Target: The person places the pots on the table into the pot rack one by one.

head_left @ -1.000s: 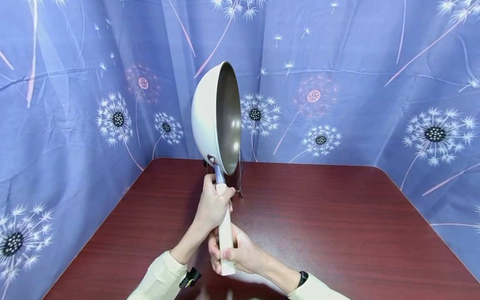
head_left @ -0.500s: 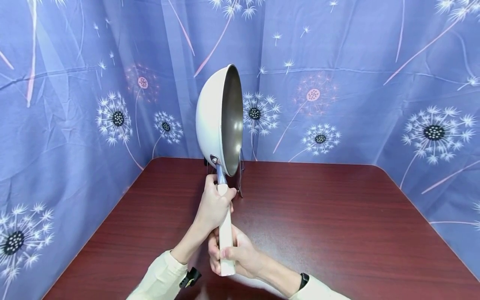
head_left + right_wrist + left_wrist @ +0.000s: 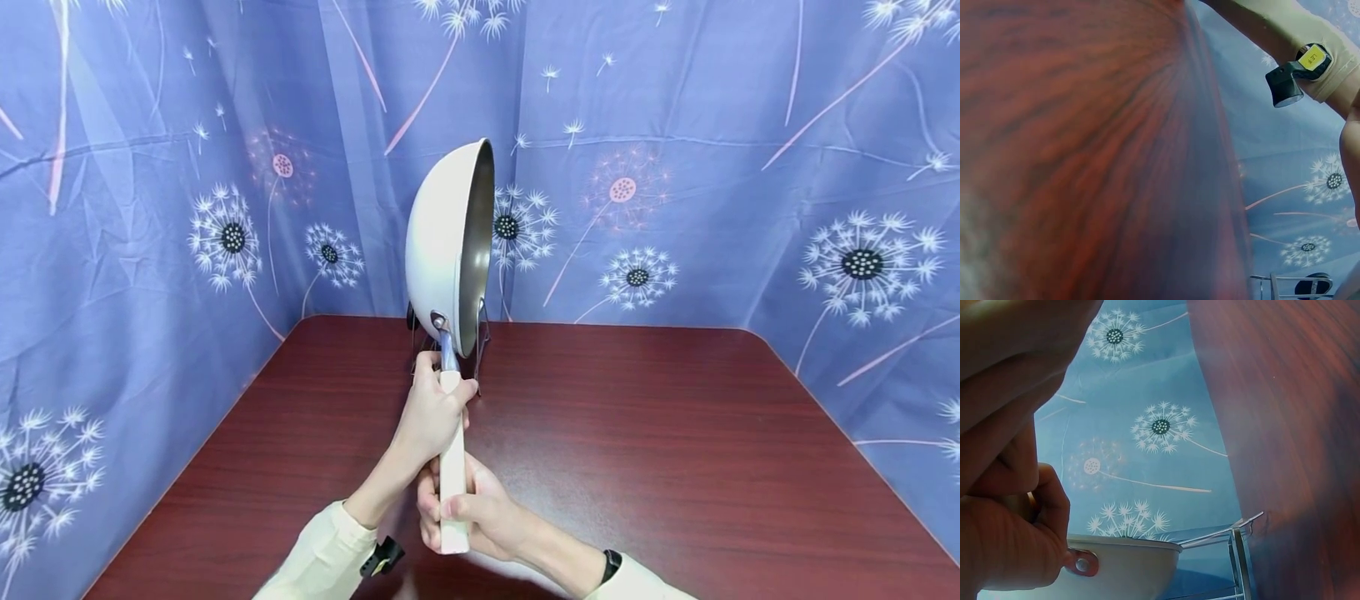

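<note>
A white wok-shaped pan [image 3: 438, 242] with a dark grey inside stands on edge, its opening turned to the right. My left hand [image 3: 431, 417] grips the upper part of its cream handle [image 3: 453, 467], just below the metal neck. Lower down, the fingers and thumb of my right hand [image 3: 483, 508] hold the handle's end. Behind the pan's lower edge is a metal wire rack [image 3: 482, 342], mostly hidden. In the left wrist view the pan's side [image 3: 1129, 569] lies close to the rack [image 3: 1239, 562]; I cannot tell whether the rack bears its weight.
A dark red wood-grain table [image 3: 637, 442] spreads beneath, widest to the right. Blue curtains [image 3: 720, 200] with dandelion prints enclose the back and both sides. A black wrist camera [image 3: 382, 556] sits on the left wrist. Something black [image 3: 1313, 284] shows by the rack in the right wrist view.
The pan's bowl has swung to the right and slightly down, and its opening shows narrower. Both hands keep their hold on the handle, which has become more upright.
</note>
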